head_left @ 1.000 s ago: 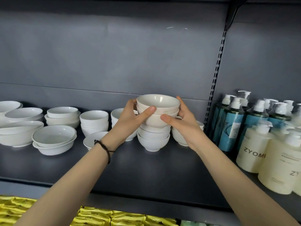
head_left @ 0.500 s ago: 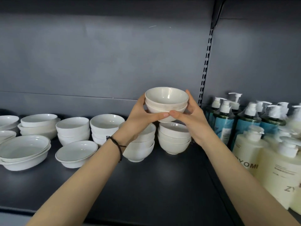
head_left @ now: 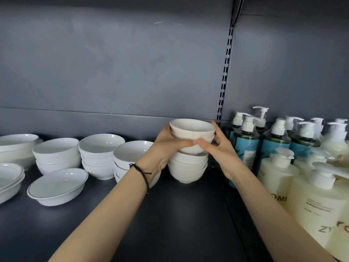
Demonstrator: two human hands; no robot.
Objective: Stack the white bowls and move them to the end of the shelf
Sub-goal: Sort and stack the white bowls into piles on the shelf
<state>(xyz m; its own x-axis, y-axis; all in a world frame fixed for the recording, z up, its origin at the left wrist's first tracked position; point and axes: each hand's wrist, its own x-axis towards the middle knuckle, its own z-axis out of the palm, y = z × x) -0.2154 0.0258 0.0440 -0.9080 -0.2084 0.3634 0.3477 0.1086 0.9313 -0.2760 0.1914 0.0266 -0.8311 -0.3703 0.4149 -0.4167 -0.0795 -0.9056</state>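
Thumbs of both hands nearly meet across the front of 2 nested cream-white bowls (head_left: pixel 192 132). The left hand (head_left: pixel 166 146) wraps the left wall and the right hand (head_left: pixel 220 150) cups the right wall, fingers curled behind. Gripping from 2 opposite sides likely keeps the pair level and together.

Directly beneath stands a stack of 3 matching bowls (head_left: pixel 188 168) on the dark shelf (head_left: pixel 179 220). The held pair's foot sits at the top bowl's rim, and I cannot tell whether it touches. The step in hand looks like seating the pair there, which would make 5. That stack stands at the right end of the shelf, just beside the slotted upright (head_left: pixel 224 82), so it seems to be where the task wants it. A black cord bracelet (head_left: pixel 143 175) circles the left wrist.

Leftward are more white bowls:
- 1 half-hidden stack (head_left: pixel 130 154) behind the left wrist, count unclear
- a middle stack (head_left: pixel 101 157) of 3, as far as the rims show
- a low stack (head_left: pixel 56 157) of 2

In front lies 1 shallow oval dish (head_left: pixel 57 187). Further dishes are cut off at the left edge.

Right of the upright, pump bottles (head_left: pixel 277 148) crowd together, at least 4 blue behind and cream ones in front. They overlap too much for a sure count.
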